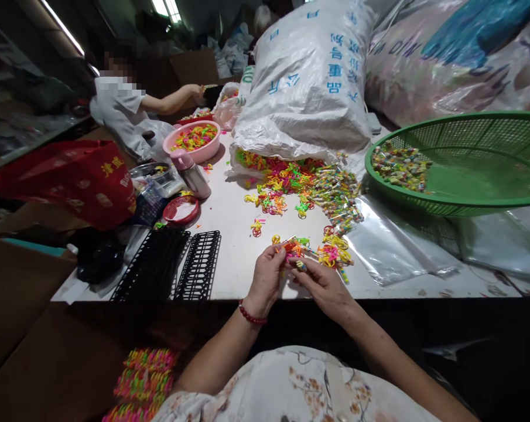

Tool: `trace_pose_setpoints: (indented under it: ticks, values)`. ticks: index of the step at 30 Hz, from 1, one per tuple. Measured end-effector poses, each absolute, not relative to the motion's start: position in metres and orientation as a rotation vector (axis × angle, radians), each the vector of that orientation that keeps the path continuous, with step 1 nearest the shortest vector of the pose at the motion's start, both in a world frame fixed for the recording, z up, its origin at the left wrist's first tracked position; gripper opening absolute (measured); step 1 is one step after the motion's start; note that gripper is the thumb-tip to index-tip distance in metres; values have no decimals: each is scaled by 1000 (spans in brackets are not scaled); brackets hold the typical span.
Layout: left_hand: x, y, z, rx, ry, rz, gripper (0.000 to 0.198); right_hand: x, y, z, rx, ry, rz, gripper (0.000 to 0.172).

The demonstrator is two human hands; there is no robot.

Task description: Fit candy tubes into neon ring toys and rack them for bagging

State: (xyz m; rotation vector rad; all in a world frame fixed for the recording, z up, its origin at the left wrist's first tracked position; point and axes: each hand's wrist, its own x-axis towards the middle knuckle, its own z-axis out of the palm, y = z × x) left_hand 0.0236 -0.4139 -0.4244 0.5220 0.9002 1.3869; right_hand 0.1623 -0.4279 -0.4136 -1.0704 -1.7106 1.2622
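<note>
My left hand [265, 280] and my right hand [322, 284] meet over the near edge of the white table [229, 234]. Both are closed in a pinch on small colourful plastic pieces [293, 253], orange and yellow among them. Just beyond my fingers lies a small cluster of yellow and pink plastic rings [332, 253]. A bigger heap of bright rings [282, 179] spills from under a large white woven sack [308, 82]. Small wrapped candy packets [339, 196] lie beside it.
A green mesh basket [467, 170] with candy packets sits at the right over clear plastic bags [392, 240]. Black plastic trays [177, 264] lie at the left, with a pink bowl [194, 140], a flask, a red bag [71, 176]. Another person sits far left.
</note>
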Motion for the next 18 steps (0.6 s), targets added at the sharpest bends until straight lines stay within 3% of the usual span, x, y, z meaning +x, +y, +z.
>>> trace_pose_setpoints:
  ticks: [8, 18]
  values:
    - [24, -411, -432, 626, 1105, 1525, 44, 169, -423, -414, -1258, -1700, 1085, 33]
    - [36, -415, -427, 826, 1196, 1475, 34, 167, -426, -423, -1180, -1583, 1275, 28]
